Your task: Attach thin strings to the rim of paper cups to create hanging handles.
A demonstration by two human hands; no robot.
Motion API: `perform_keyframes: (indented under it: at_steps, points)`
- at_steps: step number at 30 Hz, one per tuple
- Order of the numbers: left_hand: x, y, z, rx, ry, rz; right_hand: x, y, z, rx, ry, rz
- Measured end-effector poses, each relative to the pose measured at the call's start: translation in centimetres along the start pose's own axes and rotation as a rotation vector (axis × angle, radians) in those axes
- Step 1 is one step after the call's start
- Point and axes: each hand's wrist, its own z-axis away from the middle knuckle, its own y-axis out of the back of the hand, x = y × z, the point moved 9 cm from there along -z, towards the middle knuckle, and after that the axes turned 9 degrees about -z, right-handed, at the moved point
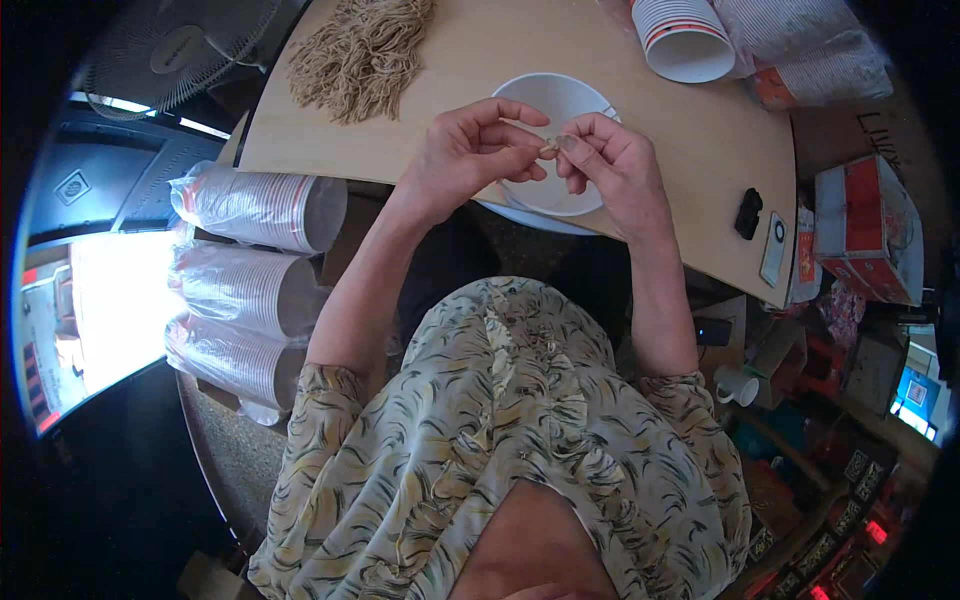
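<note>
Pinching 1 small pale piece (549, 148) above a white bucket (560, 96), the left hand (465, 155) and right hand (620, 168) each clamp it between fingertips; from where I stand, a light grip kept over the opening seems wisest.

Caged fan (178, 50), white mug (738, 387); red-and-white box (853, 230)

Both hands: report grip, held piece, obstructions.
Left hand and right hand pinching small tan piece together. White tub below them. Nothing seen blocking either hand.
</note>
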Motion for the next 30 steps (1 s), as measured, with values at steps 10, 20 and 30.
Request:
perform_keyframes:
  at_steps: [10,20,30]
  points:
    - [0.06,-0.05,-0.03,0.005,-0.020,-0.020,-0.38,-0.11,0.15,0.025,0.041,0.000]
    - [-0.03,0.04,-0.36,0.098,-0.047,-0.087,-0.34,-0.25,0.36,0.048,0.087,-0.003]
    - [0.20,-0.07,0.01,0.070,-0.047,-0.116,-0.38,-0.65,0.33,-0.085,0.020,-0.113]
